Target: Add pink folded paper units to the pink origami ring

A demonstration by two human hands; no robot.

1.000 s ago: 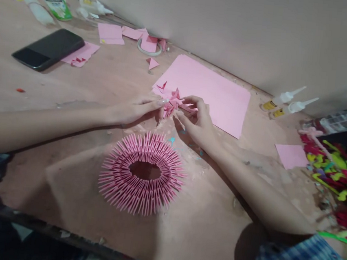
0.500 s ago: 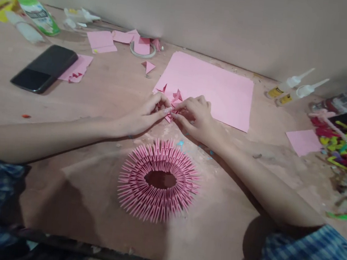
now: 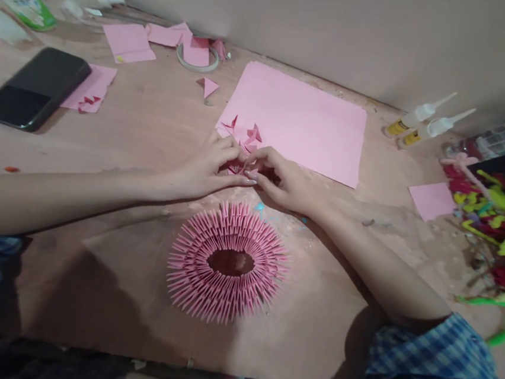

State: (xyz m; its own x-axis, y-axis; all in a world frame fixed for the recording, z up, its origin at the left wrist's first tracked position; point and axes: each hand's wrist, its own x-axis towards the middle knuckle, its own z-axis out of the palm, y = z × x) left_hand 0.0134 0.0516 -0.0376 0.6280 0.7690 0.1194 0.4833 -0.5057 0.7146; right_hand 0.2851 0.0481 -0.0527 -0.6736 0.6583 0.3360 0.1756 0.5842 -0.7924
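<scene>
**Hands pinched on a folded pink piece**

Fingers of both my hands met over one small folded paper piece (image 3: pixel 240 167) at the near corner of the big pink sheet (image 3: pixel 304 120). My left hand (image 3: pixel 207 170) lay palm down with the forearm stretched low across the counter (image 3: pixel 142 125) from the left, its fingertips (image 3: pixel 249 181) closed against the piece. My right hand (image 3: pixel 286 181) came in from the lower right, knuckles up and fingers curled inward, pressed shut on the same piece so that the two hands touched each other. How much of the piece sat inside the grip I could not tell, since my fingers covered most of it.

A few more folded units (image 3: pixel 252 134) lay loose on the sheet's corner, just beyond my fingertips. The spiky pink paper ring (image 3: pixel 227 263) sat on the counter right in front of my hands, near but apart from them. A black phone (image 3: pixel 34 88) rested well off to the left, two glue bottles (image 3: pixel 424 122) lay by the wall on the right, and a heap of coloured pipe cleaners (image 3: pixel 494 225) crowded the right edge.
</scene>
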